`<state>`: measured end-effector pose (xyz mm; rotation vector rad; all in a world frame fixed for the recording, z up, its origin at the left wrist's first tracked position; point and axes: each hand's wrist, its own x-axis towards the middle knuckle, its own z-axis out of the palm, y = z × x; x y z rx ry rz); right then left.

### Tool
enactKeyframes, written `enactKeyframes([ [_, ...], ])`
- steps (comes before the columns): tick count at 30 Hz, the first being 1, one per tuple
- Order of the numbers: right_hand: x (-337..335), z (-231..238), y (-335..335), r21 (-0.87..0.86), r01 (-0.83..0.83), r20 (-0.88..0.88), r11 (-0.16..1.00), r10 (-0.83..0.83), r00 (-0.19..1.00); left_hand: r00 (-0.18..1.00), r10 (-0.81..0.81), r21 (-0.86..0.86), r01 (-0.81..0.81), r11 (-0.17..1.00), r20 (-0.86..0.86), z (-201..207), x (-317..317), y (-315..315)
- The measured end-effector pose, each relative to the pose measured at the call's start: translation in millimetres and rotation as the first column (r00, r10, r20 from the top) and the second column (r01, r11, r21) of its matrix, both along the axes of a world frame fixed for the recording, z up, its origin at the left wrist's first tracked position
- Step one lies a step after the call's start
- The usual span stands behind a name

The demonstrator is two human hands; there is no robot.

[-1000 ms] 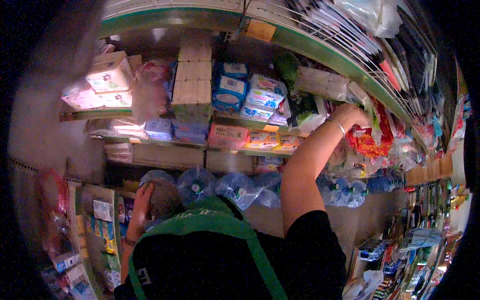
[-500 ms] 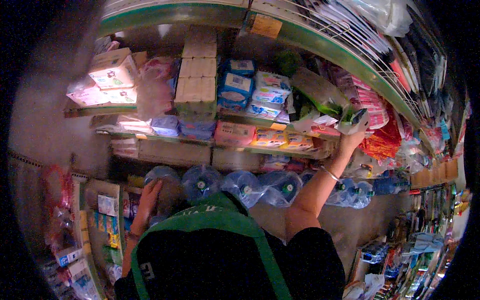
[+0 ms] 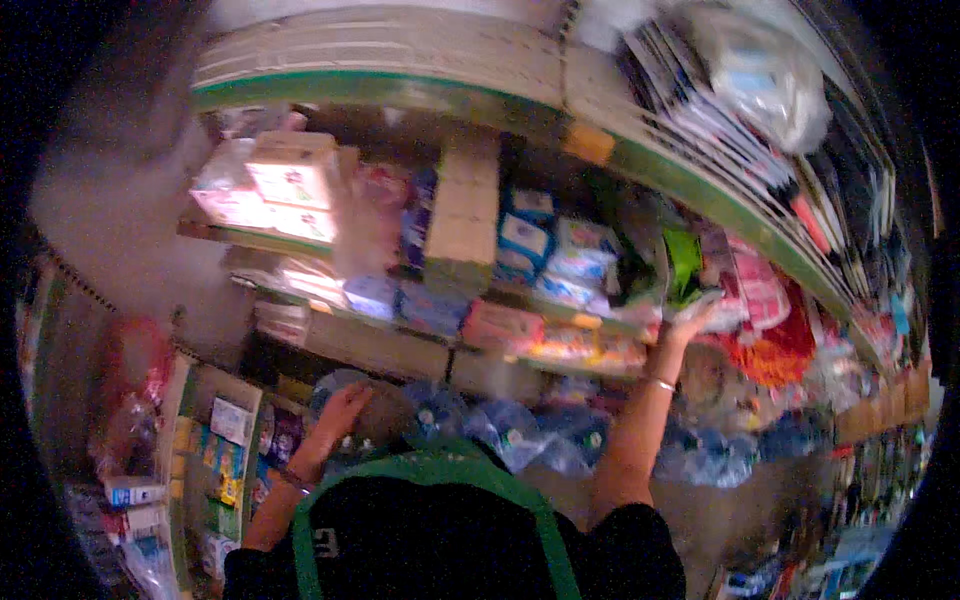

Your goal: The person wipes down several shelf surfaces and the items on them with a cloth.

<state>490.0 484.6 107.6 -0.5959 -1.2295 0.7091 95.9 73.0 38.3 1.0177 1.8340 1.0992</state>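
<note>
- Green-edged shelves [image 3: 700, 190] curve across the far side of the scene, crammed with boxes and soft packets. Much of the picture is blurred.
- Clear water bottles [image 3: 520, 430], large and round-shouldered, stand in a row on the lowest shelf, near the person's chest.
- Brown cardboard boxes [image 3: 462, 205] are stacked in a tall column at the middle of the shelves.
- One green packet [image 3: 683, 262] stands on the middle shelf to the right, among pale and pink packets. Its long axis runs up and down, leaning slightly. Its broad face looks turned out toward the person, though blur hides which end is its top.
- Raised on a straight arm, the right hand [image 3: 690, 322] sits just below the green packet, fingers stretched up and a little spread. The fingertips are at the packets' lower edges. I cannot tell whether they have closed on anything.
- Low on the left, the left hand [image 3: 340, 412] lies palm-down over a rounded bottle top, fingers loosely spread and gripping nothing.
- To handle the packet well, I judge it best to pinch its lower edge between thumb and fingers. It should then be drawn straight out and kept upright, so its soft neighbours do not topple. The left hand on the bottles can serve as a brace.
</note>
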Motion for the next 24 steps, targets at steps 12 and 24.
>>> enactKeyframes([
  [12,-7,61,-93,0.33,0.148,0.901,0.932,-0.358,0.246,0.607,0.275,-0.021,-0.392,0.92,0.746,-6,-31,-27],
  [24,-255,81,-266,-0.085,-0.57,0.831,0.818,0.373,0.412,0.309,-0.29,0.415,-0.503,0.758,0.906,109,-22,0],
])
